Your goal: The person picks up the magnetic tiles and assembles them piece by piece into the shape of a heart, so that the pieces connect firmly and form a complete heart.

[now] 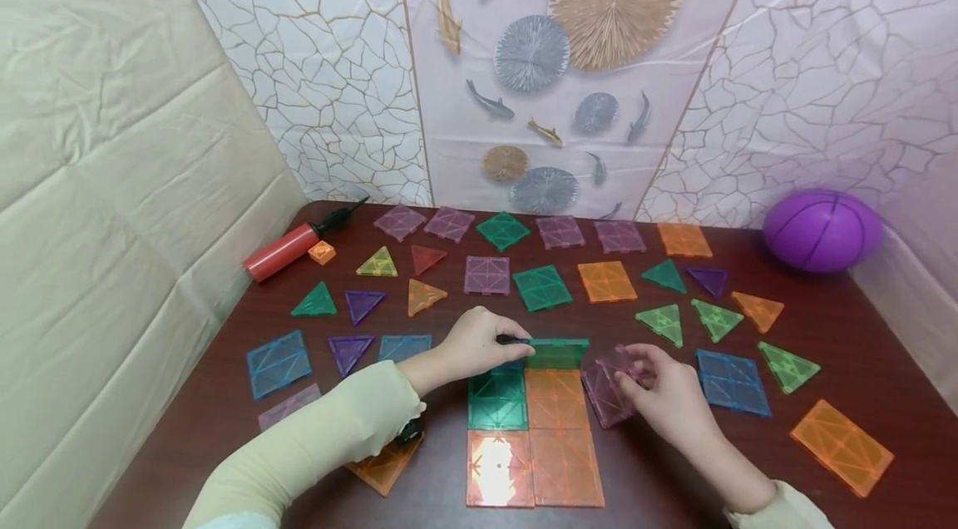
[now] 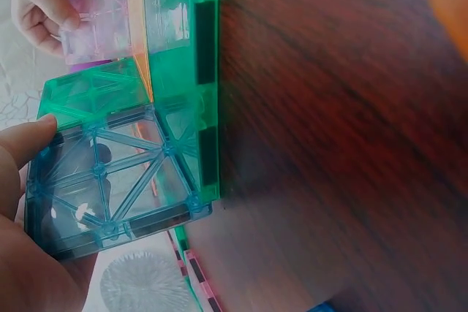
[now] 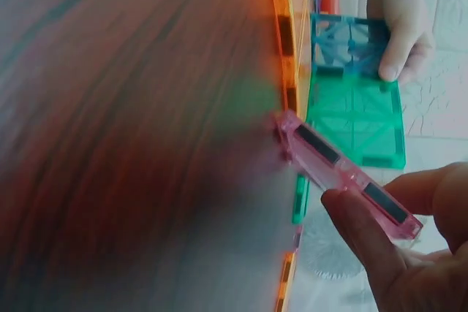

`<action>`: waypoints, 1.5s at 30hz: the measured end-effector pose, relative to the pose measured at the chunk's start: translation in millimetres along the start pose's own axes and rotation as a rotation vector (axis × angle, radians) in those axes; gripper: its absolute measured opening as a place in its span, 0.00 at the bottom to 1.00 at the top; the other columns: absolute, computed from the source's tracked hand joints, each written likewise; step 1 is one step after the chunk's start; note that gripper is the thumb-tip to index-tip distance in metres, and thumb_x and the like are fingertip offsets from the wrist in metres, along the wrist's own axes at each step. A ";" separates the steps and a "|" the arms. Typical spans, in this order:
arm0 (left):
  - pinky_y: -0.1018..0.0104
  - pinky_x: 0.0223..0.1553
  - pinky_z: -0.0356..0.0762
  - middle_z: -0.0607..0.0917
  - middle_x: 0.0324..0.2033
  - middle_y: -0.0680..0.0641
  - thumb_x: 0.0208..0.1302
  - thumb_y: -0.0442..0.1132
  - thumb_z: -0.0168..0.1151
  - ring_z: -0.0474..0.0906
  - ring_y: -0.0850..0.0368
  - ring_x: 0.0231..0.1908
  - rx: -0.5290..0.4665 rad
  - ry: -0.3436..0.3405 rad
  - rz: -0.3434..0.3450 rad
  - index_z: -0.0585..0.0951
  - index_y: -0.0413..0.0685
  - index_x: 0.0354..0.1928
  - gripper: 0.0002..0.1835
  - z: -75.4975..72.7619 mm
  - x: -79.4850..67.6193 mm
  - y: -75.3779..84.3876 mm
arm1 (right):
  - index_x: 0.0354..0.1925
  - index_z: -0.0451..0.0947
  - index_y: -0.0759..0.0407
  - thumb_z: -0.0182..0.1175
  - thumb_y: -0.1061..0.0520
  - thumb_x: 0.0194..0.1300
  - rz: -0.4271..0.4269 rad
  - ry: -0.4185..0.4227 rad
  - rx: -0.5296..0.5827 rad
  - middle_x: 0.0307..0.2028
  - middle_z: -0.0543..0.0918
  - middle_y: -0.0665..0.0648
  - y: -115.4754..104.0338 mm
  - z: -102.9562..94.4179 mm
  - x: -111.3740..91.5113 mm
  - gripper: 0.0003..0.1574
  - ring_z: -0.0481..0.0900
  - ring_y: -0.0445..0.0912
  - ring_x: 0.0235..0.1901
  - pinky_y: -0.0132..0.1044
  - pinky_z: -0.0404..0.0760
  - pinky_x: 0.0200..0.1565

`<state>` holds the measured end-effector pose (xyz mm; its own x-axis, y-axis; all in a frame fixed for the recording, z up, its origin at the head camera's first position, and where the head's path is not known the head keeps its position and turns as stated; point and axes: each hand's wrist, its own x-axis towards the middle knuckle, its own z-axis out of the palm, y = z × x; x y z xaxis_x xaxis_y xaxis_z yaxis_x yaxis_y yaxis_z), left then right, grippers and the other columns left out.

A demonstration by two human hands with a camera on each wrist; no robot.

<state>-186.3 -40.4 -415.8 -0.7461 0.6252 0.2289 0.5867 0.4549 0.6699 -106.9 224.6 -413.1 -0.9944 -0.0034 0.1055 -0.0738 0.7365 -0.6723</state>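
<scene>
My left hand (image 1: 475,343) grips a blue square magnetic tile (image 2: 110,173) that stands upright at the far edge of a flat tile base. Beside it a green square tile (image 1: 557,354) also stands upright. The base has a flat green tile (image 1: 497,402) and several orange tiles (image 1: 565,467) joined edge to edge. On the base's right side, my right hand (image 1: 666,392) pinches a pinkish-purple square tile (image 1: 608,392) between thumb and fingers. That tile is tilted, its lower corner right by the base's orange edge in the right wrist view.
Loose square and triangular tiles lie around, including a blue square (image 1: 732,382) and an orange square (image 1: 841,446) at right. A red hand pump (image 1: 280,253) lies back left; a purple ball (image 1: 823,231) sits back right. Patterned cloth (image 1: 359,55) hangs behind the table.
</scene>
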 end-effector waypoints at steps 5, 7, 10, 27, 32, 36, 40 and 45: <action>0.76 0.30 0.75 0.89 0.33 0.51 0.60 0.40 0.68 0.83 0.67 0.29 -0.003 0.012 0.008 0.89 0.47 0.39 0.08 0.4 -0.1 -0.7 | 0.49 0.75 0.70 0.68 0.63 0.57 -0.004 0.028 0.001 0.29 0.83 0.58 -8.2 5.7 -2.4 0.22 0.86 0.52 0.32 0.37 0.82 0.29; 0.76 0.30 0.75 0.89 0.33 0.51 0.60 0.40 0.68 0.83 0.67 0.29 -0.005 0.015 0.015 0.89 0.47 0.39 0.07 0.2 -0.1 -1.1 | 0.49 0.75 0.68 0.68 0.63 0.56 -0.001 0.031 0.001 0.30 0.84 0.59 -11.4 7.6 -2.9 0.22 0.86 0.51 0.31 0.39 0.83 0.31; 0.76 0.30 0.75 0.89 0.32 0.51 0.60 0.40 0.68 0.82 0.67 0.28 -0.007 0.017 0.021 0.89 0.47 0.39 0.07 0.3 0.2 -1.7 | 0.49 0.75 0.67 0.70 0.61 0.56 0.006 0.036 0.012 0.33 0.85 0.61 -15.7 10.6 -3.3 0.23 0.85 0.50 0.31 0.41 0.83 0.33; 0.68 0.42 0.80 0.88 0.40 0.50 0.60 0.43 0.68 0.84 0.61 0.40 -0.017 -0.027 -0.053 0.87 0.46 0.46 0.14 -3.7 -5.1 -3.7 | 0.58 0.71 0.65 0.68 0.52 0.60 0.069 -0.062 0.097 0.47 0.82 0.67 -27.7 21.9 -12.3 0.33 0.86 0.51 0.37 0.35 0.81 0.30; 0.57 0.50 0.78 0.85 0.49 0.47 0.61 0.39 0.68 0.81 0.55 0.50 -0.128 -0.071 -0.157 0.83 0.42 0.53 0.19 -14.6 -18.5 -12.1 | 0.63 0.68 0.64 0.68 0.51 0.60 0.081 -0.121 0.114 0.53 0.80 0.69 -27.0 19.4 -19.5 0.38 0.85 0.54 0.41 0.39 0.83 0.34; 0.61 0.45 0.78 0.85 0.49 0.47 0.60 0.37 0.67 0.80 0.57 0.45 -0.194 -0.083 -0.242 0.83 0.44 0.52 0.17 -21.7 -29.6 -20.3 | 0.65 0.66 0.62 0.67 0.53 0.61 0.091 -0.150 0.150 0.55 0.78 0.70 -26.5 17.4 -24.2 0.38 0.85 0.56 0.43 0.41 0.84 0.37; 0.67 0.35 0.76 0.87 0.44 0.46 0.60 0.36 0.67 0.78 0.63 0.33 -0.215 -0.075 -0.261 0.85 0.43 0.48 0.13 -23.6 -36.3 -24.1 | 0.66 0.67 0.62 0.66 0.56 0.62 0.095 -0.150 0.174 0.54 0.78 0.71 -25.0 17.0 -26.1 0.37 0.84 0.56 0.43 0.42 0.84 0.38; 0.70 0.29 0.73 0.88 0.35 0.48 0.61 0.36 0.66 0.74 0.66 0.24 -0.243 -0.054 -0.260 0.87 0.42 0.45 0.11 -21.7 -35.9 -25.8 | 0.67 0.66 0.62 0.65 0.56 0.62 0.089 -0.150 0.190 0.56 0.77 0.72 -21.6 16.5 -24.2 0.37 0.84 0.56 0.44 0.42 0.84 0.38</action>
<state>-181.5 -88.3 -426.0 -0.8390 0.5441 -0.0050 0.2826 0.4435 0.8506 -82.5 197.6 -413.2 -0.9967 -0.0552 -0.0602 0.0152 0.5984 -0.8011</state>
